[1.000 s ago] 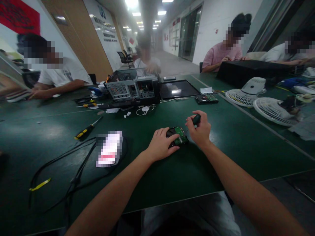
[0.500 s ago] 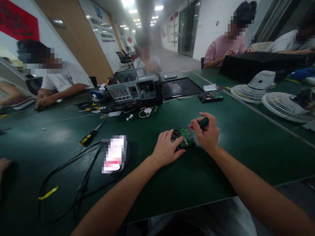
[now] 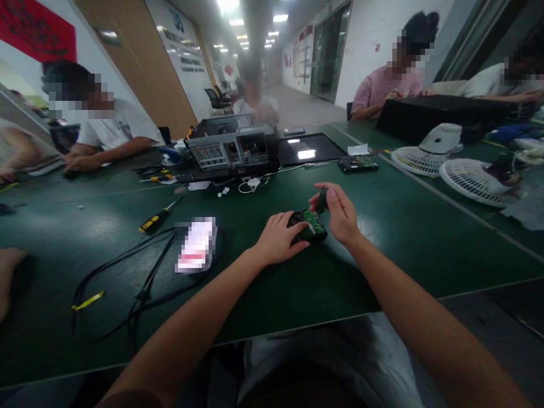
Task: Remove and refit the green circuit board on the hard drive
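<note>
A small black hard drive [image 3: 309,226] with its green circuit board facing up lies on the green table [image 3: 382,226]. My left hand [image 3: 278,238] rests on the drive's left side, fingers curled over it and holding it down. My right hand [image 3: 338,212] is closed round the dark handle of a small screwdriver [image 3: 323,199], held nearly upright with its tip down on the circuit board. The tip itself is hidden behind my fingers.
A yellow-and-black screwdriver [image 3: 160,215], black cables [image 3: 140,266] and a blurred white item [image 3: 195,245] lie to the left. An open computer case [image 3: 232,148], a black panel [image 3: 308,148], another drive [image 3: 357,163] and two white fans [image 3: 471,180] sit further back. Several people sit around the table.
My right hand has tipped the screwdriver from slanted to nearly upright and moved closer over the drive. My left hand stays on the drive. The camera view shifted slightly.
</note>
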Demonstrator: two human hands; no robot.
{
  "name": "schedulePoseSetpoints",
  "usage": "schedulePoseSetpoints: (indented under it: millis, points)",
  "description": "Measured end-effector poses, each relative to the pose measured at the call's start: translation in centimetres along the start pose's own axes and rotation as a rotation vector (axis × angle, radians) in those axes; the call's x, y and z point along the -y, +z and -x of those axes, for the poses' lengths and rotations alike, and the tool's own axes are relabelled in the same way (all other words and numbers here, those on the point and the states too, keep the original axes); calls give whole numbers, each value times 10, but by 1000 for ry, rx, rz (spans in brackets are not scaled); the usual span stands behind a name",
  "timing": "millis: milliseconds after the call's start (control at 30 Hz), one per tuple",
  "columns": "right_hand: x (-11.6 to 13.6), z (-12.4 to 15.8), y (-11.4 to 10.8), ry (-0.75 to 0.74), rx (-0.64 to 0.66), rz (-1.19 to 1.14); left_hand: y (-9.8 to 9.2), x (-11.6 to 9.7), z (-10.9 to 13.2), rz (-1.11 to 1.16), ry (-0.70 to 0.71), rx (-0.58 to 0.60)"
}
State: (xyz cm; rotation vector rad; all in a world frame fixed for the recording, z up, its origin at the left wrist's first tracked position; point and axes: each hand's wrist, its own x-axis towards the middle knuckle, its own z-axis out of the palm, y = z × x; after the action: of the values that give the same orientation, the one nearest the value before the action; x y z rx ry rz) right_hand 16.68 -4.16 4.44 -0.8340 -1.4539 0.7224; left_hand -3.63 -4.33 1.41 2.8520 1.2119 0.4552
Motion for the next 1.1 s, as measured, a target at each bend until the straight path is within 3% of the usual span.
schedulePoseSetpoints:
  millis: [433,767,1100]
  points:
    - [-6,-17,-39,235,133,-238,-8,3,17,51,22,46]
    - [1,-11,-32,290,211,-297,-9,8,20,85,40,54]
    - [0,-13,-33,376,167,-288,-12,15,24,128,41,65]
